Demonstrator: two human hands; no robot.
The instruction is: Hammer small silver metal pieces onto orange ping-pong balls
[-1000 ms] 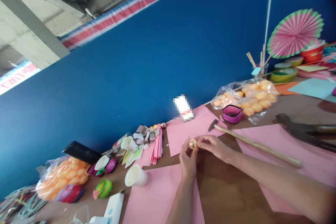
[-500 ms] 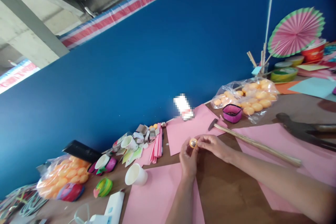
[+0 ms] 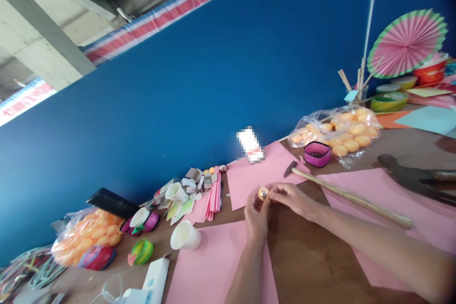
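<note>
Between my two hands, above the brown table, is a small orange ball (image 3: 263, 194) with a silvery piece on the side facing me. My left hand (image 3: 256, 213) has its fingers wrapped round the ball from the left and below. From the right, my right hand (image 3: 290, 198) pinches at the ball's edge with thumb and forefinger. Pink paper (image 3: 224, 261) lies under my left forearm, and another pink sheet (image 3: 245, 180) is just behind the hands. A small hammer (image 3: 345, 194) with a wooden handle rests to the right, beyond my right forearm.
A white cup (image 3: 185, 236) stands left of my hands. Bags of orange balls lie at the left (image 3: 87, 235) and back right (image 3: 351, 133). Near the right bag is a magenta container (image 3: 317, 154). A claw hammer (image 3: 409, 175) lies far right, a white power strip (image 3: 156, 278) lower left. A blue wall (image 3: 199, 80) rises behind.
The view has shifted slightly, so the things appear a little further right. Both hands keep the same hold on the orange ball.
</note>
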